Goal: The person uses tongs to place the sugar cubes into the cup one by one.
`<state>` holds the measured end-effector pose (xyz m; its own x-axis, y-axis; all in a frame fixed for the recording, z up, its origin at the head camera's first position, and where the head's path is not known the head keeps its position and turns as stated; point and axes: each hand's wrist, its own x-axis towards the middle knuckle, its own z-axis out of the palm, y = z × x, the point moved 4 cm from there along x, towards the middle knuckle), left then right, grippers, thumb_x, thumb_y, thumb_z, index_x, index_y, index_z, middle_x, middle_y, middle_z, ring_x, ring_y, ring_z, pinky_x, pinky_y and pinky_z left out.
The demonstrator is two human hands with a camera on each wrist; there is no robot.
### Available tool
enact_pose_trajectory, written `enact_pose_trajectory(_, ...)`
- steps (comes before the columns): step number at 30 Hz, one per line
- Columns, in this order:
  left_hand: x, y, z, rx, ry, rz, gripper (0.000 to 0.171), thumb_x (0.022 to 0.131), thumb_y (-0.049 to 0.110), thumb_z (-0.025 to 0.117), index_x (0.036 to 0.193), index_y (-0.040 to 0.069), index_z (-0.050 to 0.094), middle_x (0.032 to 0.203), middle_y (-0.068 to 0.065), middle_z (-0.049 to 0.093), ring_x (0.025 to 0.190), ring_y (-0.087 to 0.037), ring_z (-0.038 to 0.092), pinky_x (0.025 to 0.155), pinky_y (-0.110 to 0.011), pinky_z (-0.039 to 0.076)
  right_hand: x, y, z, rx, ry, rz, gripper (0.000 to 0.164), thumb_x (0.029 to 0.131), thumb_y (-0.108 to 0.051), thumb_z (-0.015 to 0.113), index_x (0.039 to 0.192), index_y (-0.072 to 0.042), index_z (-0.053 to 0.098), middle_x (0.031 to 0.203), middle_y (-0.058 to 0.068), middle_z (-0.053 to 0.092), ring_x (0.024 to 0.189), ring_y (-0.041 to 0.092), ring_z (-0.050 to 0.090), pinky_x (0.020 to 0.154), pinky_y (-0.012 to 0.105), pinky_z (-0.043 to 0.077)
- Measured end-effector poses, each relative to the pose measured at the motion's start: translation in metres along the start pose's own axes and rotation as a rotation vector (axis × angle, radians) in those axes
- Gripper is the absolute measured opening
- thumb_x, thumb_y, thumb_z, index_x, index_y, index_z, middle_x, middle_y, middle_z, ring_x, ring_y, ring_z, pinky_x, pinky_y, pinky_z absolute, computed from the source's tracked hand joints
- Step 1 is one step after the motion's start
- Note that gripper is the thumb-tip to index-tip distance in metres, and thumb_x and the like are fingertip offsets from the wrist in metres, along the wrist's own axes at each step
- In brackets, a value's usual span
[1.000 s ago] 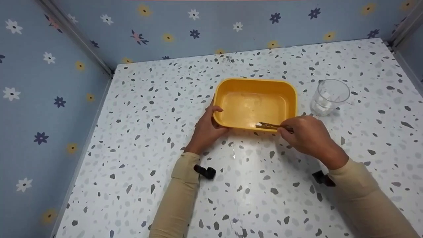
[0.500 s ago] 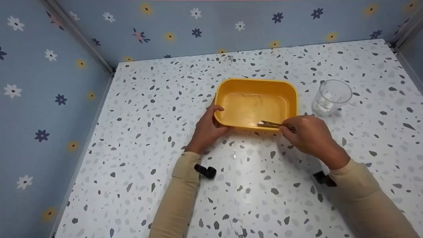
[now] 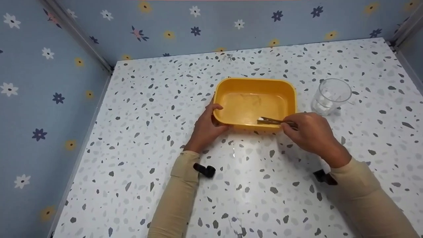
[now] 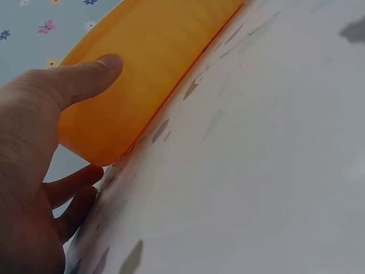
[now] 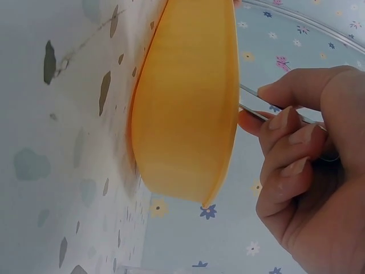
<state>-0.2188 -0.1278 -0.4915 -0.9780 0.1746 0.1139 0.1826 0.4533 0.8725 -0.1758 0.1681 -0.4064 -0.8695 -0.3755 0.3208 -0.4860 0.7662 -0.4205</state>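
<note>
A yellow rectangular plastic container [image 3: 254, 86] stands on the speckled table. My left hand [image 3: 205, 127] holds its left front corner, one finger hooked over the rim; in the left wrist view the thumb [image 4: 85, 80] lies along the container's outer wall. My right hand [image 3: 310, 134] pinches thin metal tongs [image 3: 273, 121] at the front right of the container. Their toothed tips reach in over the front rim, with a small white spot at the end, too small to identify. In the right wrist view several fingers [image 5: 296, 137] are curled around the tongs' arms.
Right of the container stands a clear glass mug [image 3: 331, 97] with white pieces in its bottom, close beyond my right hand. Blue flowered panels [image 3: 214, 26] border the table [image 3: 158, 109] at the back and the left.
The tongs and my right hand have risen slightly, so the tips sit a little higher over the container. My left hand keeps its hold on the container.
</note>
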Motion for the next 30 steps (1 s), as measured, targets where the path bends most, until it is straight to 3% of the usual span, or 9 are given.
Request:
enact_pose_trajectory(14, -0.0017, -0.0018, -0.0010, -0.001, 0.000, -0.023, 0.061, 0.081, 0.028, 0.084, 0.131, 0.017, 0.050, 0.165, 0.001, 0.022, 0.128, -0.013, 0.048, 0.108, -0.026, 0.039, 0.0005, 0.0006, -0.0011, -0.003, 0.075, -0.016, 0.013, 0.087, -0.010, 0.069, 0.084, -0.001, 0.077, 0.074, 0.007, 0.071, 0.058, 0.018, 0.057, 0.052, 0.034, 0.046)
enact_pose_trajectory(22, -0.0007, -0.0018, -0.0008, 0.011, 0.002, -0.022, 0.061, 0.081, 0.030, 0.084, 0.130, 0.019, 0.049, 0.163, -0.002, 0.028, 0.129, -0.013, 0.048, 0.109, -0.027, 0.037, 0.0014, 0.0024, -0.0026, -0.011, 0.107, 0.002, 0.013, 0.088, -0.009, 0.068, 0.085, -0.002, 0.078, 0.074, 0.007, 0.071, 0.057, 0.018, 0.056, 0.052, 0.034, 0.045)
enact_pose_trajectory(30, 0.0000, -0.0013, -0.0010, 0.018, 0.003, -0.024, 0.060, 0.081, 0.031, 0.084, 0.130, 0.020, 0.049, 0.164, -0.002, 0.026, 0.129, -0.012, 0.048, 0.108, -0.025, 0.038, 0.0019, 0.0044, -0.0049, 0.001, 0.138, 0.025, 0.014, 0.088, -0.009, 0.069, 0.089, 0.000, 0.079, 0.076, 0.009, 0.073, 0.060, 0.021, 0.059, 0.054, 0.036, 0.048)
